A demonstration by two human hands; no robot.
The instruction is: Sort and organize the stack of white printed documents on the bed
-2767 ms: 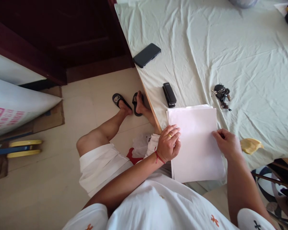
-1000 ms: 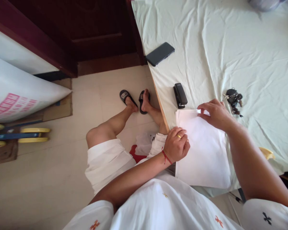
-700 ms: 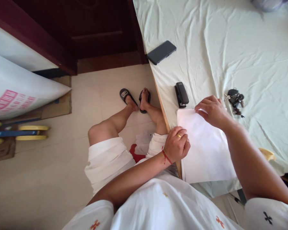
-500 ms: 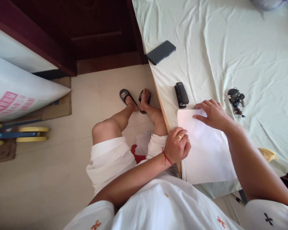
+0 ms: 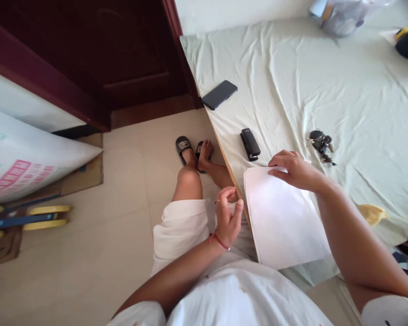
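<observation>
Paper: here lies the white paper (image 5: pixel 285 217), flat on the tablecloth (image 5: pixel 275 90) at the near left corner, its left side running along the wooden edge (image 5: pixel 230 168).
Right hand: the right hand (image 5: pixel 292 170) is at the paper's far edge, thumb over the top sheet, fingers slightly bent and close together; whether they pinch it, I can't tell.
Left hand: and the left hand (image 5: pixel 228 219) hangs just beside the wooden edge, apart from the paper, fingers loosely curled, thumb standing away from them.
Near side: tight here, the shirt (image 5: pixel 231 290) close to the paper's near end.
Open room: past the keys (image 5: pixel 321 142), wrinkled cloth stretches wide toward the wall (image 5: pixel 241 16).
Stapler: the black stapler (image 5: pixel 250 145) sits right in front of the paper's far left corner.
Keys: a bunch, just beyond the right hand.
Phone: the dark phone (image 5: pixel 220 94) lies farther along, by the wooden edge.
Right side: a crumpled yellow thing (image 5: pixel 373 214) peeks out beside the right forearm (image 5: pixel 357 235).
Far end: a filled bag (image 5: pixel 343 20) near the wall.
Floor: slippers (image 5: pixel 182 144) below, a big white sack (image 5: pixel 30 158) off left.
</observation>
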